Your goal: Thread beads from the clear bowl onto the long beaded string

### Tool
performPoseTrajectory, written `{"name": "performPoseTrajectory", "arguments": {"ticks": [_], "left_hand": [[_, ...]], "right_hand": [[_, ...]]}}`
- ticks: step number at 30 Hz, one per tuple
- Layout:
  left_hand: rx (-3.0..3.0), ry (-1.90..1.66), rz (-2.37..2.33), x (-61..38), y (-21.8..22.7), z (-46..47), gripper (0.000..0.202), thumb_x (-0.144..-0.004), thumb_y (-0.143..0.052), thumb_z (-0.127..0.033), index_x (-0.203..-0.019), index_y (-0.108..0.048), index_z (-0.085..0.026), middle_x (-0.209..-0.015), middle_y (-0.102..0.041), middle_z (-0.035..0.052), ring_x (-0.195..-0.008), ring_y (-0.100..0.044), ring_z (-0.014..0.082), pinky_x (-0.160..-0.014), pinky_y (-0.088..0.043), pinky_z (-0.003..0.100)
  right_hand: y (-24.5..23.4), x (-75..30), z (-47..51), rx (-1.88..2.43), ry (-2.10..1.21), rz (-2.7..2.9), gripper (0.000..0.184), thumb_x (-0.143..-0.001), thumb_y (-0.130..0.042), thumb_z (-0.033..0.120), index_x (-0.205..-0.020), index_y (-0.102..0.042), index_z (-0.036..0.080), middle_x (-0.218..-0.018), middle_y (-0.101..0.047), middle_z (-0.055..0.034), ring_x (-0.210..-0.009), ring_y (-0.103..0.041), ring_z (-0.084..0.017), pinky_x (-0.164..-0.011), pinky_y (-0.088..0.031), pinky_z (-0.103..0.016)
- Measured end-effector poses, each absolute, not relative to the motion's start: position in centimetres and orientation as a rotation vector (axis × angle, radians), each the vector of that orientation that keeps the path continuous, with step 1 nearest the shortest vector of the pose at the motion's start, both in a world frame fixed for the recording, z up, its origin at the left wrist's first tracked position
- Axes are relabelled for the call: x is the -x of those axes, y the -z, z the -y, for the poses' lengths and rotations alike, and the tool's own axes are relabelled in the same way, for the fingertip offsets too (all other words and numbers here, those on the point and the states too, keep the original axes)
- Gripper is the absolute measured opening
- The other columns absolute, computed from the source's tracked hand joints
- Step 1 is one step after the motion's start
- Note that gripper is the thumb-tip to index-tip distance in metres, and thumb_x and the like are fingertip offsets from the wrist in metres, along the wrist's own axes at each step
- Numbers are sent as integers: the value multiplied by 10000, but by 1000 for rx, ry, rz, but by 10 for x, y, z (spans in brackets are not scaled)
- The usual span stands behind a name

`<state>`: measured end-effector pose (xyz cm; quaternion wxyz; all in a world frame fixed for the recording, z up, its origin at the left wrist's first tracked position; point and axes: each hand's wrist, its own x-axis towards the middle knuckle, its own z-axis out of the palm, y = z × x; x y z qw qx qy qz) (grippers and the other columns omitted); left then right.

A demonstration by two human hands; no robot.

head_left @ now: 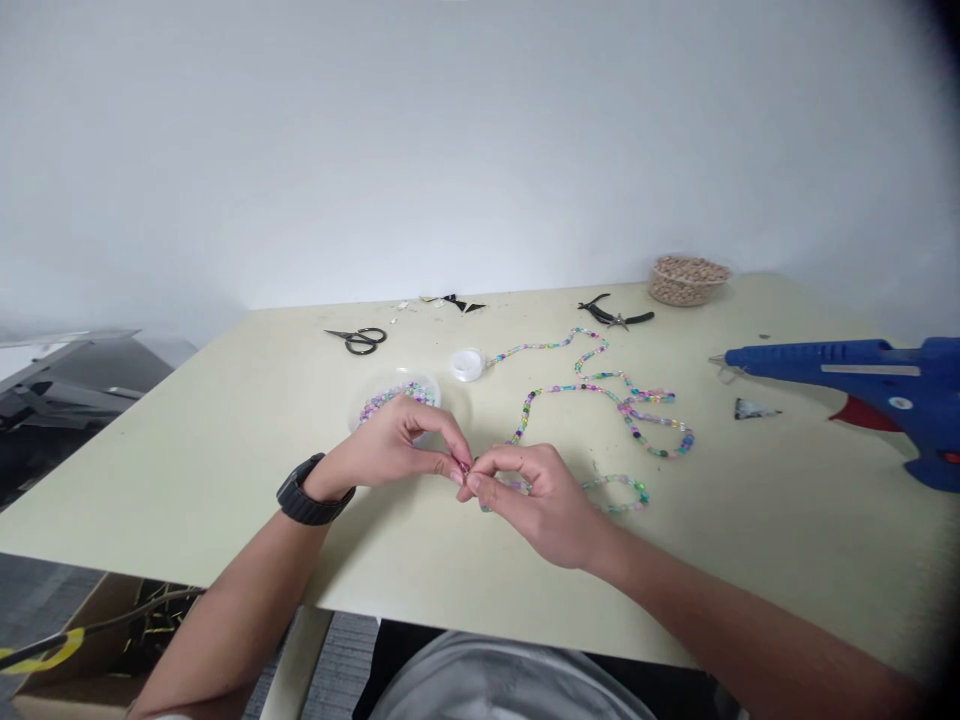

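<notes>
My left hand (397, 445), with a black watch on its wrist, pinches a small pinkish-purple bead (465, 467) between thumb and forefinger. My right hand (536, 500) meets it fingertip to fingertip, closed in a pinch at the end of a beaded string (577, 388). The thread itself is too fine to make out, and part of the string is hidden behind my right hand. Multicoloured beads run in loops over the table to a white spool (467, 364). Just beyond my left hand stands a clear bowl (435, 385) of loose beads, partly covered by the hand.
Scissors (361, 341) lie at the back left of the table (225, 440). Black pliers (616, 314) and a tub of tan pellets (688, 282) are at the back right. A blue glue gun (847, 362) juts in from the right. Dark scraps (465, 303) lie near the wall.
</notes>
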<state>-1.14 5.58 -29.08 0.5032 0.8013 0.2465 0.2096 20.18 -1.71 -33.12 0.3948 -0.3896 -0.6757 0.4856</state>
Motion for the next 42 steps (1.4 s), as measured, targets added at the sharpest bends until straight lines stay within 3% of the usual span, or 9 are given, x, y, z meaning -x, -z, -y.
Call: {"name": "performPoseTrajectory", "arguments": {"ticks": [5,13,19,25,32,39,42], "left_hand": [[-2007,-533,-626,11,296,-58,140,-900,-731,-253,-814,-762,-147,-712,-748,44,-693,-696,134,-679,-532,226],[-2133,-595,-609,10,293,-57,190,-934,-689,-267,-790,-732,-151,-750,-724,49,-693,-644,126,-670,-486,241],[-2183,-635,-613,8,287,-54,237,-966,-640,-302,-791,-676,-146,-763,-630,31,-714,-547,122,-682,-422,255],[-2150,-484,-766,3,286,-45,336,-1019,-538,-364,-768,-586,-146,-646,-459,-38,-610,-395,85,-583,-310,233],[-2093,-419,-776,-5,290,-40,394,-1049,-462,-369,-745,-577,-147,-682,-705,0,-557,-472,74,-538,-327,218],[-2107,-385,-756,-7,298,-40,354,-961,-636,-315,-675,-508,-151,-655,-713,-23,-484,-362,48,-462,-239,210],[-2177,-329,-754,-5,298,-41,334,-987,-595,-333,-715,-614,-138,-635,-682,-19,-484,-372,50,-476,-248,217]], "right_hand": [[332,-202,17,999,-1261,1707,295,-967,-587,355,-826,-774,176,-761,-713,-41,-690,-606,-149,-598,-458,-245],[335,-202,15,999,-1278,1674,296,-988,-560,362,-883,-761,172,-769,-691,-32,-741,-612,-157,-652,-469,-258],[335,-201,10,1029,-1226,1581,258,-1005,-530,293,-1160,-719,212,-1092,-722,-45,-950,-639,-172,-728,-470,-261],[340,-200,11,892,-1221,1653,190,-1004,-570,307,-1028,-727,204,-954,-705,-19,-925,-621,-161,-850,-475,-282],[344,-200,12,951,-1232,1699,267,-1004,-563,314,-859,-734,168,-818,-719,-26,-791,-642,-151,-713,-475,-258],[342,-199,15,943,-1179,1678,304,-1002,-549,313,-817,-731,156,-775,-741,-41,-740,-673,-160,-643,-476,-250],[343,-200,16,959,-1151,1707,309,-1000,-548,320,-813,-727,151,-775,-746,-48,-722,-669,-159,-608,-460,-245]]}}
